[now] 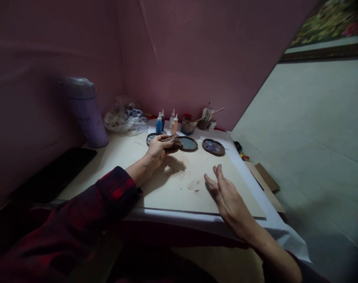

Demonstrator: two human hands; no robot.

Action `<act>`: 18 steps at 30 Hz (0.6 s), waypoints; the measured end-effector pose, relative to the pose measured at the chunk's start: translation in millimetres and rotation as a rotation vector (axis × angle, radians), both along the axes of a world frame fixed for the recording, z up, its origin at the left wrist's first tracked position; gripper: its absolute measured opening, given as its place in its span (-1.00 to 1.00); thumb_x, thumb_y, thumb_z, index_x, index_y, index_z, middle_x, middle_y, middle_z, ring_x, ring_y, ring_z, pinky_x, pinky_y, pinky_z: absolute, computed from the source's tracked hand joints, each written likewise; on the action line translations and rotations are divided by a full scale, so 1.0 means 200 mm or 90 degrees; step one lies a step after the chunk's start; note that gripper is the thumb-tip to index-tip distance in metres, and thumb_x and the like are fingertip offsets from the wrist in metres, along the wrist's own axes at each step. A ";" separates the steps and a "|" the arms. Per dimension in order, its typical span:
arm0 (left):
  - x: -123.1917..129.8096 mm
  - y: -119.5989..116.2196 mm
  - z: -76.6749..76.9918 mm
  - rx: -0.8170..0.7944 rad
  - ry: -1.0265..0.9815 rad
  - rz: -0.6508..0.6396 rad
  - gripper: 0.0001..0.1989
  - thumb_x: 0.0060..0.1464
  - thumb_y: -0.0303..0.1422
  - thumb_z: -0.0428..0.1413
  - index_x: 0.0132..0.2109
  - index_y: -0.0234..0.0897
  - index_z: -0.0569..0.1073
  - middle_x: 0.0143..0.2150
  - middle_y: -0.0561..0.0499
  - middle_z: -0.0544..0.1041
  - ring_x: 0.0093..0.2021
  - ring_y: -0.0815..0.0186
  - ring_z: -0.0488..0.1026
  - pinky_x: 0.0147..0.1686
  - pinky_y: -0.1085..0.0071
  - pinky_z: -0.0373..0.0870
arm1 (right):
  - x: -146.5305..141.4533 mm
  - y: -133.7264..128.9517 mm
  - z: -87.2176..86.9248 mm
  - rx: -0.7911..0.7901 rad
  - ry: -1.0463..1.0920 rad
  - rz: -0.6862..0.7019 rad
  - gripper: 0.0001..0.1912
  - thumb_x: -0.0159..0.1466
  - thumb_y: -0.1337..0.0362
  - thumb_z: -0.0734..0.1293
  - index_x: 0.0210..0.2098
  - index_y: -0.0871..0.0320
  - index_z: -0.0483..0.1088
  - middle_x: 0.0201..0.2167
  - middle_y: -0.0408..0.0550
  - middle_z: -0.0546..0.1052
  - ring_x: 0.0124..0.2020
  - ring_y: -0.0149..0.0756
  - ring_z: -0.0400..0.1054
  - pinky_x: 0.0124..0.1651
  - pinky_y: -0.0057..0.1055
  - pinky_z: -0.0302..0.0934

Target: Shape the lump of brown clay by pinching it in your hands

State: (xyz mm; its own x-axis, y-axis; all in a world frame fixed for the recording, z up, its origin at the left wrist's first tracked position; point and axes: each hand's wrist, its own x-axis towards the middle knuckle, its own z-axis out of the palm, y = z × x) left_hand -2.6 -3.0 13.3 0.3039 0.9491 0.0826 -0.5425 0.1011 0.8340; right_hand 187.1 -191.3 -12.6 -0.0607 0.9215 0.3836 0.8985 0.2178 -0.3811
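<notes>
My left hand (157,150) is closed around a piece of brown clay (173,144), raised over the pale board (205,204). The palm side hides part of the clay, so its full shape does not show. My right hand (223,189) hovers over the board's right half with nothing in it, its fingers stretched and apart. Behind the held clay lie three flat, brown-rimmed dishes: a left one (151,138) partly covered by my hand, a blue-grey middle one (189,144), and a right one (213,147) with purple and blue inside. Brown smudges mark the board between my hands.
Behind the dishes stand small nozzle bottles, one blue (158,125) and one peach (174,126), a cup (188,125) with a brush across it, and a brush holder (205,122). A purple tumbler (87,114), crumpled plastic bag (126,120) and dark flat slab (53,173) occupy the left.
</notes>
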 end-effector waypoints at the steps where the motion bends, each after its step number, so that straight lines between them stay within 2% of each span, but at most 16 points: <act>1: 0.00 0.00 0.00 0.005 0.001 -0.003 -0.78 -0.07 -0.55 0.25 -0.21 -0.35 0.46 -0.29 -0.13 0.58 -0.32 0.21 0.56 -0.21 0.20 0.50 | -0.01 0.01 -0.02 0.002 -0.033 0.022 -0.30 0.43 0.08 0.03 0.43 0.29 -0.26 0.29 0.35 0.25 0.22 0.13 0.26 0.13 0.18 0.25; 5: 0.00 -0.01 0.00 0.012 0.011 -0.007 -0.81 -0.10 -0.55 0.26 -0.26 -0.41 0.49 -0.30 -0.15 0.57 -0.35 0.21 0.55 -0.23 0.22 0.48 | -0.17 0.02 -0.08 0.027 -0.091 0.090 -0.25 0.40 0.13 0.11 0.41 0.45 -0.21 0.25 0.49 0.26 0.25 0.20 0.22 0.18 0.20 0.21; 8: 0.00 -0.02 0.01 0.003 0.004 0.007 -0.81 -0.10 -0.56 0.25 -0.26 -0.40 0.49 -0.32 -0.14 0.57 -0.35 0.22 0.55 -0.22 0.20 0.48 | -0.25 0.02 -0.04 -0.002 -0.018 0.148 -0.25 0.42 0.15 0.09 0.43 0.29 -0.35 0.32 0.37 0.20 0.28 0.07 0.20 0.21 0.11 0.21; 11: 0.00 -0.02 0.02 -0.020 -0.003 0.017 -0.81 -0.10 -0.56 0.24 -0.26 -0.39 0.47 -0.34 -0.12 0.57 -0.36 0.23 0.54 -0.21 0.19 0.48 | -0.20 -0.02 0.01 -0.015 0.072 0.085 -0.29 0.45 0.19 0.03 0.42 0.12 -0.50 0.31 0.22 0.25 0.35 -0.05 0.11 0.25 0.08 0.18; 14: 0.00 -0.02 0.02 -0.026 0.001 0.012 -0.80 -0.12 -0.55 0.25 -0.27 -0.40 0.47 -0.33 -0.13 0.57 -0.35 0.22 0.55 -0.21 0.19 0.49 | -0.11 -0.06 -0.02 -0.008 0.053 0.026 -0.24 0.44 0.22 0.05 0.41 0.12 -0.58 0.28 0.23 0.29 0.34 -0.02 0.12 0.22 0.12 0.21; 16: 0.00 -0.01 0.01 -0.015 -0.001 -0.004 -0.78 -0.12 -0.54 0.26 -0.24 -0.40 0.48 -0.31 -0.15 0.58 -0.33 0.21 0.55 -0.21 0.19 0.49 | -0.12 -0.09 -0.07 0.016 -0.016 0.043 -0.21 0.42 0.25 0.08 0.41 0.17 -0.58 0.32 0.32 0.20 0.30 0.06 0.19 0.16 0.11 0.28; 18: 0.00 -0.01 0.01 -0.008 -0.003 -0.015 -0.76 -0.11 -0.53 0.27 -0.22 -0.41 0.48 -0.30 -0.16 0.58 -0.33 0.20 0.56 -0.22 0.19 0.50 | -0.19 -0.10 -0.11 0.054 -0.073 0.096 -0.15 0.39 0.26 0.14 0.41 0.22 -0.58 0.32 0.41 0.17 0.27 0.16 0.21 0.13 0.16 0.30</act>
